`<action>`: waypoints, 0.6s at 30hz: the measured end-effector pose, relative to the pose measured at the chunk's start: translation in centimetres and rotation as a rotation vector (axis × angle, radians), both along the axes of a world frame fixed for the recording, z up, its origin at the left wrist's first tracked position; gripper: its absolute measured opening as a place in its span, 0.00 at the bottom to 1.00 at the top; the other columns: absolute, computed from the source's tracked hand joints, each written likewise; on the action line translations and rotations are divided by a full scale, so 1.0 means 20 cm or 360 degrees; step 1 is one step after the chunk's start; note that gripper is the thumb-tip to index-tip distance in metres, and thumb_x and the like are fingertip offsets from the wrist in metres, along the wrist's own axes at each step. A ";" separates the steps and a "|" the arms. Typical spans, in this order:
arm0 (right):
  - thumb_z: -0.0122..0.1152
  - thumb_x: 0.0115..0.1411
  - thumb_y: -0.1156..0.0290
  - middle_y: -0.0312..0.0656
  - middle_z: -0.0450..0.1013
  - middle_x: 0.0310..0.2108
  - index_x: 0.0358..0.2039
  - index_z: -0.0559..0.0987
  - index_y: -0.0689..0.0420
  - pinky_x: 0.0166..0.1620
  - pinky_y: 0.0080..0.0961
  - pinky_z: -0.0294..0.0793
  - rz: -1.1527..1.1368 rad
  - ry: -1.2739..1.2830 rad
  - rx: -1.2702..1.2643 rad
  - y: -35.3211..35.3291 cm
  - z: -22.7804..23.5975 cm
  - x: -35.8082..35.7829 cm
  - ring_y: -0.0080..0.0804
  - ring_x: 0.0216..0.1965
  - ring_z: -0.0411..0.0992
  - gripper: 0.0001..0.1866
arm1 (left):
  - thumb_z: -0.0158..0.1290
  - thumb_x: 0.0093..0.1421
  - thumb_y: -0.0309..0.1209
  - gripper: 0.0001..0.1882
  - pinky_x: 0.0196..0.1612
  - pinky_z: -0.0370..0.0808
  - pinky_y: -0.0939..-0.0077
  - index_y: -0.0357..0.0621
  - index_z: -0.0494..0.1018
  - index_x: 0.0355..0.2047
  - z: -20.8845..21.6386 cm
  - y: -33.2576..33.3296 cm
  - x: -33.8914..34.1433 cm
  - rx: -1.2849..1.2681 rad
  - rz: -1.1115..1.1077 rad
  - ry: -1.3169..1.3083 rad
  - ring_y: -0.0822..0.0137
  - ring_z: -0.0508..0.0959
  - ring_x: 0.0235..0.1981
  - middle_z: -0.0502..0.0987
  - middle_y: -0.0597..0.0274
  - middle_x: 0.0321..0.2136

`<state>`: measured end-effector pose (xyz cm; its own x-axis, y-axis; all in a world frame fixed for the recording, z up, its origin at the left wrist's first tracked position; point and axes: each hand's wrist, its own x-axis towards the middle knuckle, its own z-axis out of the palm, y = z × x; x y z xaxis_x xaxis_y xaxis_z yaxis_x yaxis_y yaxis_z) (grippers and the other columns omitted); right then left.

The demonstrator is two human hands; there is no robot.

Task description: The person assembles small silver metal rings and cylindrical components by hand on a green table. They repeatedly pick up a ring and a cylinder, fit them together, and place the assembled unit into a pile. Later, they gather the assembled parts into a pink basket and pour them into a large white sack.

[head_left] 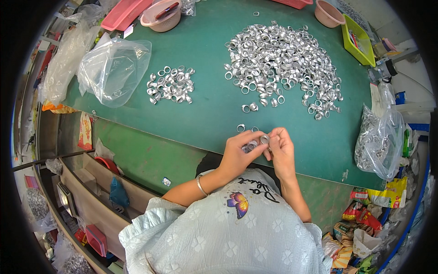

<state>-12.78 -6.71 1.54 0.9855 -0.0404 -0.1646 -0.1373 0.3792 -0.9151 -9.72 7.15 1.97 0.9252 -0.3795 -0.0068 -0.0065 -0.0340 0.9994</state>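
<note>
At the table's near edge my two hands meet. My left hand (235,154) is closed, with a silver metal ring (264,139) at its fingertips and several more rings (249,146) tucked against its fingers. The fingers of my right hand (284,150) are bent and pinch the same ring from the other side. Just beyond my left hand, a loose ring (241,128) lies on the green table (200,114), with another partly hidden by the fingers. A large heap of similar rings (278,55) spreads at the far right, and a smaller pile (171,85) lies to the left.
Clear plastic bags (114,71) cover the table's left end. A bag full of metal pieces (376,141) sits at the right edge. Pink bowls (162,19) and a yellow-green basket (358,41) stand along the far side. An open drawer (98,182) is at lower left.
</note>
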 end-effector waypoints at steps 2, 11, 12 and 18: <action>0.44 0.64 0.63 0.37 0.66 0.23 0.35 0.64 0.56 0.20 0.12 0.54 -0.0051 0.0095 0.0231 0.00 0.04 0.01 0.18 0.18 0.58 0.09 | 0.53 0.57 0.32 0.09 0.17 0.61 0.85 0.39 0.74 0.34 0.01 0.03 0.02 -0.0263 -0.0122 0.0822 0.75 0.68 0.19 0.72 0.63 0.23; 0.43 0.64 0.68 0.39 0.67 0.29 0.41 0.64 0.57 0.21 0.12 0.54 -0.0130 0.0149 0.0336 -0.02 0.03 0.02 0.18 0.20 0.58 0.08 | 0.44 0.61 0.38 0.15 0.11 0.57 0.88 0.38 0.68 0.39 -0.02 0.10 0.07 -0.1192 -0.0479 0.1078 0.73 0.67 0.15 0.71 0.56 0.25; 0.44 0.64 0.68 0.39 0.67 0.29 0.41 0.63 0.57 0.21 0.12 0.54 -0.0090 0.0086 0.0290 -0.03 0.02 0.02 0.17 0.20 0.58 0.08 | 0.44 0.61 0.38 0.15 0.11 0.56 0.87 0.38 0.68 0.39 -0.02 0.10 0.06 -0.1254 -0.0458 0.1136 0.73 0.66 0.14 0.70 0.55 0.24; 0.62 0.52 0.75 0.35 0.68 0.29 0.36 0.67 0.57 0.23 0.11 0.58 -0.0188 -0.0174 -0.0284 0.00 -0.01 -0.03 0.16 0.21 0.60 0.14 | 0.51 0.59 0.37 0.15 0.14 0.59 0.89 0.39 0.71 0.39 -0.04 0.06 0.03 -0.0850 -0.0263 0.1245 0.72 0.70 0.19 0.72 0.60 0.26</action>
